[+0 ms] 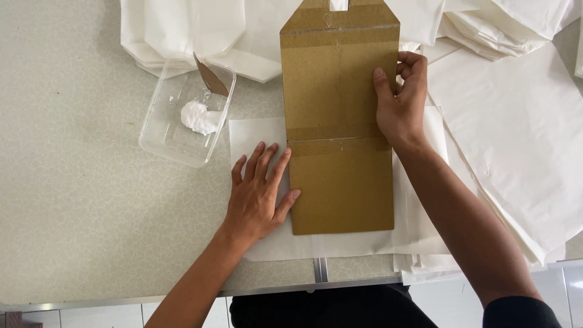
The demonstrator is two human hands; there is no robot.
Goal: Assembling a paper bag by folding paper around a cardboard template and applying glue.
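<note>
A brown cardboard sheet (340, 121) was laid on white paper (258, 136) at the frame's middle. It was gripped at its right edge by the right hand (401, 100) and pressed flat beside by the open left hand (258, 194).

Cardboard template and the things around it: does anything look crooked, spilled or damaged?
Nothing spilled or damaged. The cardboard template lies straight on the white paper sheet, left hand flat beside it, right hand on its edge. Only the white paste sits lumped in the plastic tray.
</note>
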